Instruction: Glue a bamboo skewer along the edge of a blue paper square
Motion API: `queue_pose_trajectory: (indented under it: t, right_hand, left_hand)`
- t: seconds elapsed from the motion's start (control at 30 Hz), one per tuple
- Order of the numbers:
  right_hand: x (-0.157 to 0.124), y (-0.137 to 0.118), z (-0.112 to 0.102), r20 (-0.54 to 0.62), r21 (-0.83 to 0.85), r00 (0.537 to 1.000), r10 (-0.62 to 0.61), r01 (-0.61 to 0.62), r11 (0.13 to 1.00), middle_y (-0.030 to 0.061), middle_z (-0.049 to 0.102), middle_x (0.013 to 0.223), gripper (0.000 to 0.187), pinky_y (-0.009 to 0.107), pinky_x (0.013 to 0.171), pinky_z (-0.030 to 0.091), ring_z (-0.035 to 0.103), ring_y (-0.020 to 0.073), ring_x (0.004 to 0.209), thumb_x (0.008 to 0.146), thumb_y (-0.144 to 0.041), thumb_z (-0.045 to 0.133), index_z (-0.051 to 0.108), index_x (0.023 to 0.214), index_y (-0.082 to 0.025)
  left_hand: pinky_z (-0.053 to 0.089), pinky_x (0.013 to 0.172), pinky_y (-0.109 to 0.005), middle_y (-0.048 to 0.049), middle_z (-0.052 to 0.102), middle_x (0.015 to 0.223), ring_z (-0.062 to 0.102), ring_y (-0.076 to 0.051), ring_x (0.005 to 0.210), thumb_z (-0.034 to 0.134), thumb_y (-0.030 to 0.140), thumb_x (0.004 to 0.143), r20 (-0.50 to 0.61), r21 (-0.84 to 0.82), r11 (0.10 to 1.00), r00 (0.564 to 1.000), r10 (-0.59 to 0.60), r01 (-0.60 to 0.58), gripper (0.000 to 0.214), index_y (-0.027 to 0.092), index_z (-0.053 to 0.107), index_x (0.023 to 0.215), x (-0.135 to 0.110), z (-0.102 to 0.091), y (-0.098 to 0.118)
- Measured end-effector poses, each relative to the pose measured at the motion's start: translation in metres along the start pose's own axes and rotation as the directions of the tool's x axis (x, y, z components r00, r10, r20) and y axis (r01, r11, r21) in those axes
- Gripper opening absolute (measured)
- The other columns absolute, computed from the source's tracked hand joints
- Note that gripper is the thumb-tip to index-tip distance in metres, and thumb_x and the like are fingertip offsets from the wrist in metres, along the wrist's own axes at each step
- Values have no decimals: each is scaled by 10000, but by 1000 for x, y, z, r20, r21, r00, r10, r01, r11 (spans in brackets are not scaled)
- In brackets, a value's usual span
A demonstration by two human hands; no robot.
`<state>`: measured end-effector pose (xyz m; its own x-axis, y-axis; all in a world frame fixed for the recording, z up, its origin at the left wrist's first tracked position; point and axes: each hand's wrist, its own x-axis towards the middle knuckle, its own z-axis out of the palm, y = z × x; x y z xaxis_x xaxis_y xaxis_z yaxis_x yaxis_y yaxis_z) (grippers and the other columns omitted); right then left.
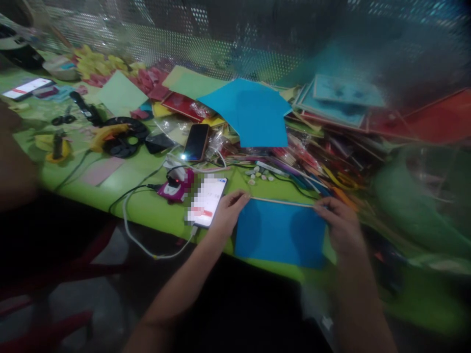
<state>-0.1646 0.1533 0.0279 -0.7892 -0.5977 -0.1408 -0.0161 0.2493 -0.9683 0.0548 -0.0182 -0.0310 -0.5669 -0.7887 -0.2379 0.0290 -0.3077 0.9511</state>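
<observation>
A blue paper sheet (279,233) lies flat at the near edge of the green table (147,206). A thin wooden stick (281,202) runs along its far edge. My left hand (228,213) rests at the sheet's far left corner, fingertips pinched on the left end of the stick. At the far right corner my right hand (340,225) has its fingers curled over the stick's right end. The picture is blurred, so the exact grip is hard to read.
A lit phone (206,201) lies left of the sheet beside a pink device (176,189) with cables. A dark phone (196,142), tape rolls (123,137), scissors (64,119), a large blue sheet (253,113), stacked coloured papers (338,105) and pencils (316,169) crowd the table. Mesh screen behind.
</observation>
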Motion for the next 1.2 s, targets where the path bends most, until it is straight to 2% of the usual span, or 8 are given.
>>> queue_pose_trajectory:
  t: [0.13,0.33,0.53,0.83,0.97,1.07,1.2]
  right_hand:
    - [1,4,-2,6,-1,1000,-14,14,1000,41,579,670,376,247,604,377,488,123,646,558,-464,866,686,691,-162]
    - [2,5,-2,61,-89,998,-9,14,996,48,606,703,366,251,635,407,511,136,684,579,-477,855,704,691,-163]
    - [-1,3,1,120,-161,993,-11,31,987,56,633,732,394,255,644,417,536,145,699,611,-519,842,737,724,-157]
    - [1,7,-4,108,-109,993,-42,54,993,43,601,688,347,244,627,410,503,130,673,626,-472,864,729,693,-160]
    - [0,5,-1,41,-26,999,28,-27,999,45,613,706,389,245,619,397,502,131,676,545,-464,904,726,710,-161]
    - [-1,2,1,32,28,996,87,-88,996,40,601,691,431,251,605,375,490,130,653,520,-483,928,722,722,-163]
    - [-4,-2,0,33,28,997,73,-74,997,37,591,687,408,249,615,363,477,118,657,538,-467,937,711,685,-161]
  left_hand:
    - [436,673,-240,-35,662,832,585,-147,755,828,570,848,6,12,1000,1000,4,-4,420,159,767,911,-1,0,0]
    - [403,601,-247,-35,625,787,528,-139,667,787,693,855,45,24,1000,999,-15,14,543,156,740,922,-2,0,3]
    - [381,603,-240,-33,621,785,521,-141,686,795,654,852,22,76,997,1000,0,-2,504,157,740,915,2,-2,0]
    - [366,615,-251,-23,579,762,493,-142,688,783,629,865,35,110,994,999,3,-7,474,163,699,871,1,-2,-3]
    - [344,615,-260,-20,550,750,468,-137,683,763,640,861,57,117,993,998,-3,-4,492,156,677,856,-1,0,3]
    - [327,626,-270,-22,535,746,456,-137,694,759,633,859,72,128,992,997,-3,-7,497,147,661,840,-2,0,8]
    - [321,632,-278,-25,539,756,456,-141,705,749,595,878,73,145,989,997,-9,-1,468,133,674,878,-4,-1,9]
